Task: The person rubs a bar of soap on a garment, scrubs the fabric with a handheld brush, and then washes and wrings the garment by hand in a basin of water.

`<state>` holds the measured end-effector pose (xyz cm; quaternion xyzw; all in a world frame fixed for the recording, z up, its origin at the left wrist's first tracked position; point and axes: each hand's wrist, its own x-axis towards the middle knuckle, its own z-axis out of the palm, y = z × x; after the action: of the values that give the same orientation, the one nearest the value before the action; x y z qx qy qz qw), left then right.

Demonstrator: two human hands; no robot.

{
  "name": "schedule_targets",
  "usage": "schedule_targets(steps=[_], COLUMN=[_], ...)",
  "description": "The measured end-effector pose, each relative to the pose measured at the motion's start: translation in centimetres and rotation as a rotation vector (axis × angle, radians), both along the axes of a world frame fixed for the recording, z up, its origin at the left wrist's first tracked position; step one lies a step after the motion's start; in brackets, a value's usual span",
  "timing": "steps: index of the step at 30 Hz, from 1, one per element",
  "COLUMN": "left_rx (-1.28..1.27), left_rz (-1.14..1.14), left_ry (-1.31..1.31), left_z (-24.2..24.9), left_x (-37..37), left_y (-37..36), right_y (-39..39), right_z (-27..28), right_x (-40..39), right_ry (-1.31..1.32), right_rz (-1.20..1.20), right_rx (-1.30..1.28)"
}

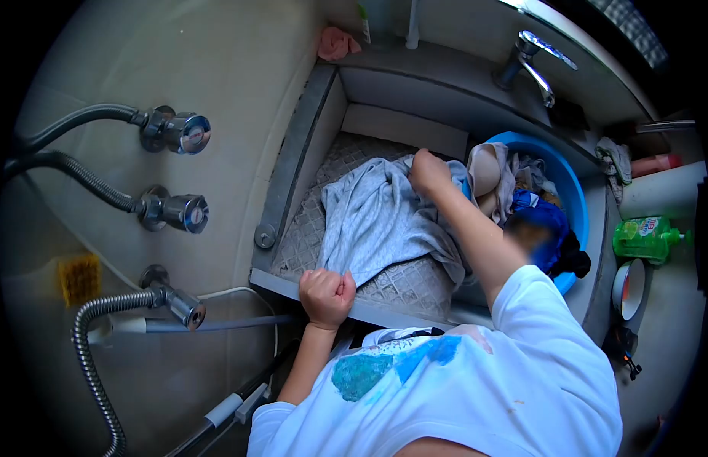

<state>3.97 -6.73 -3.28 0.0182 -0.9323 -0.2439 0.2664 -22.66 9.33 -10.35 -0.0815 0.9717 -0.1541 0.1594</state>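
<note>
A light grey wet-looking garment (pixel 380 213) lies bunched over the ridged washing slab (pixel 299 242) of the sink. At the front edge of the slab, my left hand (pixel 326 297) is curled into a fist with the garment's near corner at its fingers. My right hand (pixel 430 174) pinches the garment's far side, close to the basin. Folds of the cloth hang between the two hands and trail toward the right. A blue basin (pixel 580 202) full of clothes stands just right of my right forearm, which covers part of it.
A chrome tap (pixel 527 57) rises behind the sink. Along the right ledge are a green soap bottle (pixel 642 238), a white bowl (pixel 629 289) and a rag (pixel 614 161). Valves (pixel 178 133) with hoses jut from the left wall. A pink cloth (pixel 337 43) sits at the back corner.
</note>
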Motion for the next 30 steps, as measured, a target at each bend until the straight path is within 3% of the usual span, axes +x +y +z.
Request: schedule_targets(steps=[1, 3, 4, 5, 7, 11, 12, 15, 16, 19, 20, 21, 23, 25, 27, 29, 30], left_rx=[0.0, -0.007, -0.01, 0.138, 0.481, 0.221, 0.175, 0.262, 0.492, 0.685, 0.737, 1.178, 1.154, 1.201, 1.215, 1.206, 1.19], left_rz=[-0.001, 0.016, 0.013, 0.104, 0.194, -0.082, -0.172, -0.38, -0.516, -0.493, -0.528, -0.425, -0.542, -0.296, -0.515, -0.56, -0.607], left_ry=[0.011, -0.032, -0.022, -0.2, -0.467, -0.081, -0.029, -0.296, -0.41, -0.579, -0.466, -0.466, -0.211, -0.152, 0.199, 0.317, 0.44], left_z=[-0.1, -0.2, 0.1, 0.5, 2.0, 6.6, 8.7, 9.8, 9.3, 10.4, 9.6, 10.1, 12.5, 17.1, 20.9, 23.3, 23.6], left_x=[0.1, 0.2, 0.0, -0.4, -2.1, -8.0, -9.4, -13.2, -14.4, -15.3, -16.7, -18.2, -19.6, -20.5, -19.9, -19.1, -18.5], left_y=[0.1, 0.0, 0.0, 0.0, -0.6, -2.0, -1.8, -1.9, -1.6, -0.7, -1.1, -0.9, -1.4, -1.6, -0.4, 0.4, 0.5], right_y=[0.4, 1.2, 1.7, 2.1, 3.6, 5.0, 5.3, 5.9, 6.2, 6.1, 6.0, 5.9, 5.5, 4.9, 5.4, 3.4, 3.8], right_z=[0.4, 2.6, 2.9, 4.0, 7.9, 16.1, 18.5, 22.9, 23.7, 25.7, 26.0, 26.2, 27.1, 29.0, 30.1, 33.4, 32.9], right_x=[0.3, 2.0, 3.5, 3.8, 4.8, 6.7, 7.2, 7.3, 7.2, 7.4, 7.0, 6.8, 6.0, 6.0, 4.2, 8.6, 9.7], right_ry=[0.011, -0.073, 0.088, 0.098, -0.207, -0.282, -0.287, -0.225, -0.206, -0.103, -0.078, -0.061, 0.071, 0.222, 0.343, 0.341, 0.337], right_rz=[-0.001, 0.03, 0.013, 0.012, 0.112, 0.2, 0.263, 0.467, 0.499, 0.561, 0.527, 0.488, 0.466, 0.384, 0.292, 0.229, 0.122], right_rx=[0.0, -0.324, -0.429, -0.432, -0.824, -1.329, -1.383, -1.498, -1.481, -1.455, -1.514, -1.573, -1.678, -1.695, -1.74, -1.8, -1.662])
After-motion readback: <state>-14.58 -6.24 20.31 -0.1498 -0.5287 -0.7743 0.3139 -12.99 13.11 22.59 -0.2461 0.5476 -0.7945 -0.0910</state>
